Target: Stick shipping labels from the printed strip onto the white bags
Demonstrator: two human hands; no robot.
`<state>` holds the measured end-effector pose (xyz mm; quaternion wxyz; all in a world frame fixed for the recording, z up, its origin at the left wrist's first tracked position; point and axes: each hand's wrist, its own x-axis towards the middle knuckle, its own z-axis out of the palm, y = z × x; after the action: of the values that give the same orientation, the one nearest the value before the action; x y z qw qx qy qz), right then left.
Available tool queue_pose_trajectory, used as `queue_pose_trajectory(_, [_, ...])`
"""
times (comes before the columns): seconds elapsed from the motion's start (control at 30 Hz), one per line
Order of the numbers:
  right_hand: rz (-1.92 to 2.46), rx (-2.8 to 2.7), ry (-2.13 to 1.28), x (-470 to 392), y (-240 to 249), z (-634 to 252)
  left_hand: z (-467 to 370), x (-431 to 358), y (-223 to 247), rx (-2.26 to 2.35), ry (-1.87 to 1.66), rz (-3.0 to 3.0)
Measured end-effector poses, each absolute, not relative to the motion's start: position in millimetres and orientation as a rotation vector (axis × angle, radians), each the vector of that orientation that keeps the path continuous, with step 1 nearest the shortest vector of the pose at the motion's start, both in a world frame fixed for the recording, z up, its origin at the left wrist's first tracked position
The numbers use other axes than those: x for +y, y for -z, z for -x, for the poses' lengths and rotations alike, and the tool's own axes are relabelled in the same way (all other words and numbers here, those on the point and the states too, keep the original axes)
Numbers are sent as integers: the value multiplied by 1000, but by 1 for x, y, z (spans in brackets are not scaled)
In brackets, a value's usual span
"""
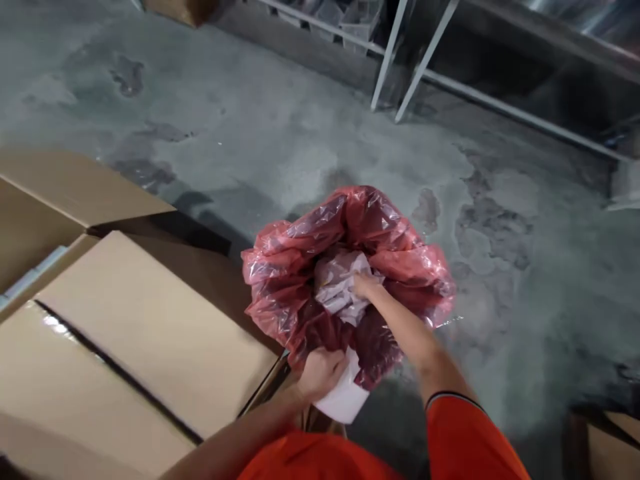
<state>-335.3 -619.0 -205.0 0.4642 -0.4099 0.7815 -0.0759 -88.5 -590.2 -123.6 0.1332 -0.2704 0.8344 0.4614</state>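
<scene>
A bin lined with a shiny red plastic bag [280,267] stands on the floor in front of me. Crumpled whitish paper or film [343,283] lies inside it. My right hand [366,285] reaches over the rim into the bag and touches the crumpled material; its fingers are partly hidden there. At the near rim, my left hand [323,373] is closed in a fist around a white sheet [345,395], which hangs over the edge of the red bag.
A closed, taped cardboard box [165,320] stands at the left, beside an open carton [85,187]. Metal-legged tables [387,60] stand at the back, with clear plastic containers [360,23] beneath. Another box [613,447] is at lower right.
</scene>
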Motion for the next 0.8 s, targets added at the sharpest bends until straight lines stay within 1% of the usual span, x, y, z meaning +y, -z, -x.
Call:
queue_pose_trajectory(0.1, [917, 2033, 221, -573, 146, 357, 135, -591, 91, 2194, -1535, 857])
queue_pose_trajectory(0.17, [785, 2118, 363, -522, 107, 366, 170, -584, 72, 2116, -1678, 793])
queue_pose_trajectory(0.2, [669, 2128, 518, -492, 87, 366, 187, -576, 63, 2044, -1801, 806])
queue_pose_trajectory(0.27, [388, 2054, 938, -427, 49, 354, 220, -552, 46, 1937, -1937, 765])
queue_pose_trajectory(0.33, [134, 1917, 1311, -367, 14, 326, 246, -520, 28, 1864, -1982, 710])
queue_pose_trajectory(0.4, [-66, 1936, 1514, -316, -18, 290, 263, -482, 7, 1866, -1965, 558])
queue_pose_trajectory(0.5, [-427, 2277, 1715, -248, -66, 236, 274, -423, -24, 1848, -1900, 28])
queue_pose_trajectory(0.6, [-771, 2571, 1831, -176, -114, 188, 267, -364, -44, 1523, -1669, -419])
queue_pose_trajectory(0.7, [-1082, 2623, 1827, -111, -145, 134, 245, -310, -51, 1281, -1339, -479])
queue_pose_trajectory(0.73, [-1188, 2637, 1736, -94, -150, 115, 236, -293, -52, 1234, -1271, -458])
queue_pose_trajectory(0.8, [-1446, 2756, 1397, -71, -155, 76, 217, -262, -53, 1163, -1195, -458])
